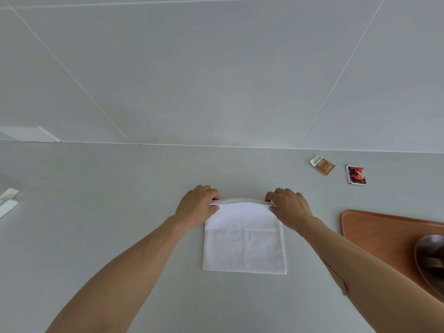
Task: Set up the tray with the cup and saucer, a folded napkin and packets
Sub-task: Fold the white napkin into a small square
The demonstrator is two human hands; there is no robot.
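A white napkin (243,241) lies flat on the pale counter in front of me. My left hand (198,206) pinches its far left corner and my right hand (287,207) pinches its far right corner, both holding the layered far edge. An orange-brown tray (374,233) sits at the right edge of the view. On it stand a dark brown saucer (422,251) and a cup (432,263), both partly cut off by the frame. An orange packet (322,165) and a red-and-black packet (356,175) lie on the counter beyond the tray.
A white tiled wall (216,80) rises behind the counter. White objects (8,200) lie at the far left edge. A white fitting (31,135) sits where the wall meets the counter at the left.
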